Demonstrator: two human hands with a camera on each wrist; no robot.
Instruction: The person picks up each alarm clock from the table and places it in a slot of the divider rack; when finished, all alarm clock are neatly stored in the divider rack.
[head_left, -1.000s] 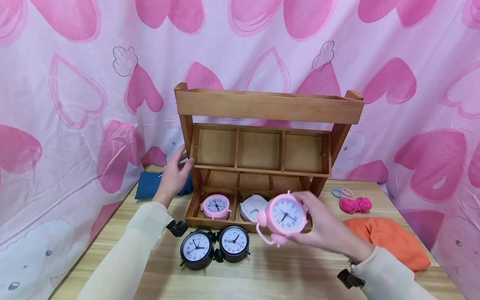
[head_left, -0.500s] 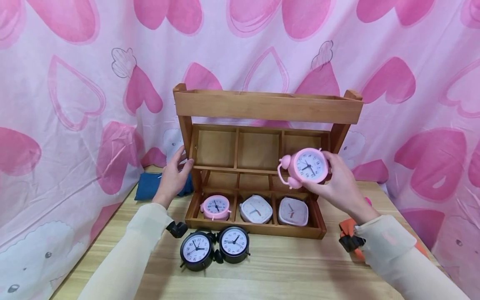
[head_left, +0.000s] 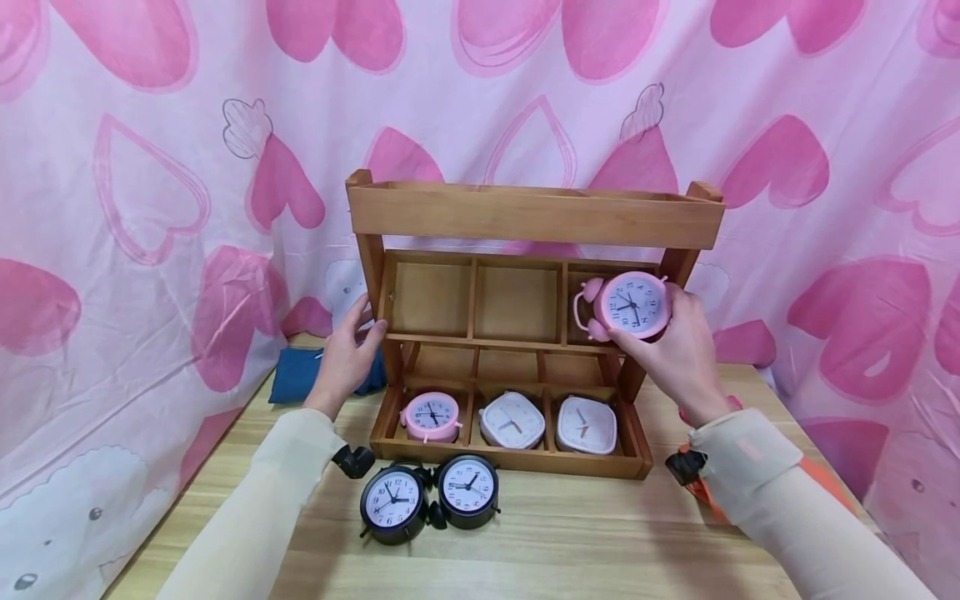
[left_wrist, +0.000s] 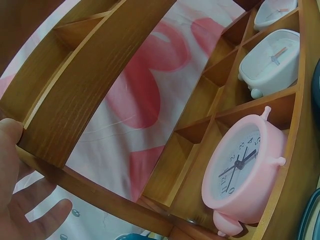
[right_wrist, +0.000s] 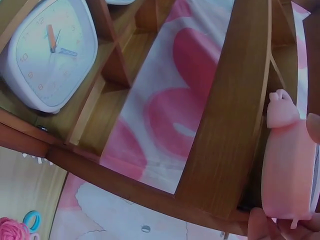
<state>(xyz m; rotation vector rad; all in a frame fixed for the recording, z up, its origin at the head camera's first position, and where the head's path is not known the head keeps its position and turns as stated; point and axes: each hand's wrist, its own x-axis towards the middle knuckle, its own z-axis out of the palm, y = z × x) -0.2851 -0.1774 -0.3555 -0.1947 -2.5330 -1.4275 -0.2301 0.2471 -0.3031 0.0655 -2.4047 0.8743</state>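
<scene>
A: Where is the pink alarm clock [head_left: 633, 304] now?

B: It is in the right hand [head_left: 675, 350]. The fingers curl around its body from below and from the right side, so the clock sits at about 11 o'clock from the middle of the hand. The dial faces the person, and the two bells point to 9 o'clock.

A: And in relation to the wooden rack [head_left: 536, 215]?

B: The clock is at the front of the right compartment of the middle shelf. In the right wrist view the pink body [right_wrist: 289, 170] is just beside the right upright of the rack. I cannot tell if it already touches the shelf.

A: What does the left hand [head_left: 347, 354] do?

B: Its fingers are relaxed and nearly straight, and they rest against the left upright of the rack. The hand holds nothing.

A: What else is there?

B: In the bottom tray stand a second pink clock [head_left: 430, 415] at the left and two white square clocks [head_left: 513, 419] beside it. On the counter [head_left: 562, 542], at 6 o'clock from the tray, two black clocks [head_left: 429, 496] stand close together. A blue cloth [head_left: 296, 375] lies at 9 o'clock from the rack, and an orange cloth [head_left: 836, 483] lies partly under the right sleeve.
</scene>
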